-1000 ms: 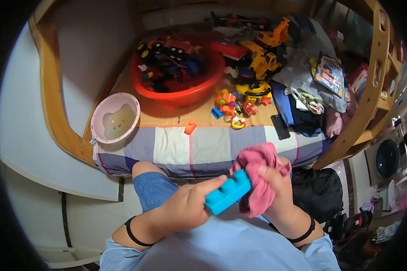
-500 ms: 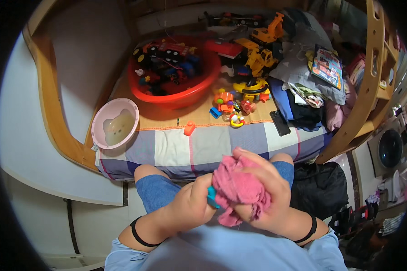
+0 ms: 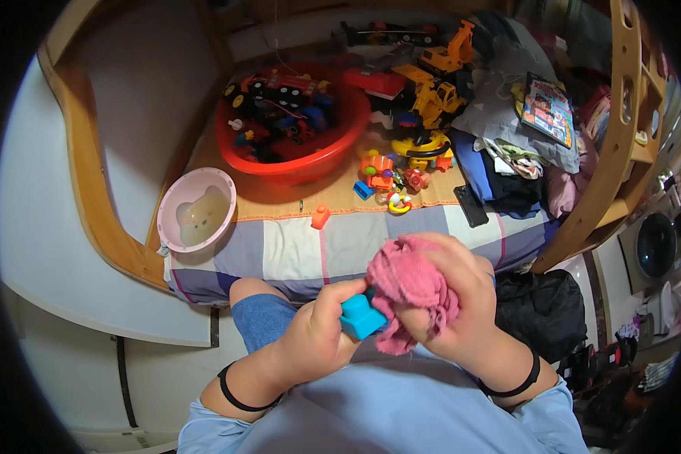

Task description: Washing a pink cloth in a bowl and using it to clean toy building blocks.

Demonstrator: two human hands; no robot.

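Observation:
Between the thumb and fingers of my left hand [image 3: 314, 333] is a small turquoise-blue plastic toy piece [image 3: 362, 317] with a raised part on top. Bunched in my right hand [image 3: 475, 306] is a pink cloth [image 3: 415, 281], its loose edge hanging beside the blue piece. The two hands are close together above my lap, and the cloth touches the toy piece or nearly so. On the bed edge beyond them lies an orange-red toy piece [image 3: 321, 217]. Farther back, a group of small toys includes a blue block [image 3: 363, 190] and a yellow ring-shaped toy [image 3: 399, 203].
A red tub [image 3: 295, 170] full of toy vehicles stands on the bed. Left of it sits a pink basin [image 3: 198, 240] with cloudy water. Yellow toy diggers [image 3: 435, 102], a black phone [image 3: 471, 206] and folded clothes [image 3: 511, 193] lie to the right, near a wooden ladder [image 3: 590, 208].
Both hands have shifted, the right one up and to the right with the cloth. More of the blue toy piece now shows beside the cloth.

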